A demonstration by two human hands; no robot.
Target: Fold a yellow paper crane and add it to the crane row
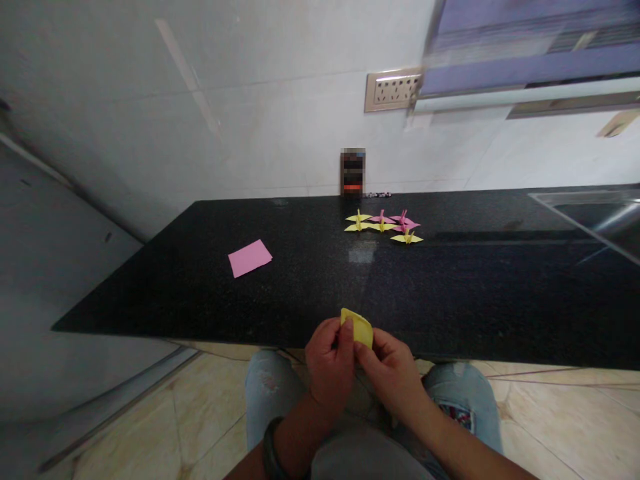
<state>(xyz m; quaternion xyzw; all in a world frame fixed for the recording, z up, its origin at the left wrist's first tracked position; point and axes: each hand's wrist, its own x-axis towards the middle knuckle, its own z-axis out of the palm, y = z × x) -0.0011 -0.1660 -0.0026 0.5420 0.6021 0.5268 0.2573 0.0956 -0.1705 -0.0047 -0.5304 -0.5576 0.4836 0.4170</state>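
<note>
A small piece of folded yellow paper point(364, 331) is pinched between my two hands, just above the front edge of the counter. My left hand point(331, 357) grips its left side with the thumb pressed on the face. From the right, my right hand point(391, 367) holds the lower corner between thumb and fingers. Farther back on the counter stand several small folded paper cranes, some yellow, such as this yellow crane point(407, 238), and some pink, like this pink crane point(382, 218). A stack of pink paper point(250, 259) lies flat to the left.
The black counter point(300, 287) runs along a tiled wall. A phone-like dark object point(353, 173), pixelated, leans on the wall beside a beaded strap point(379, 195). A socket panel point(394, 90) is above. At the right is a sink's metal rim point(585, 227).
</note>
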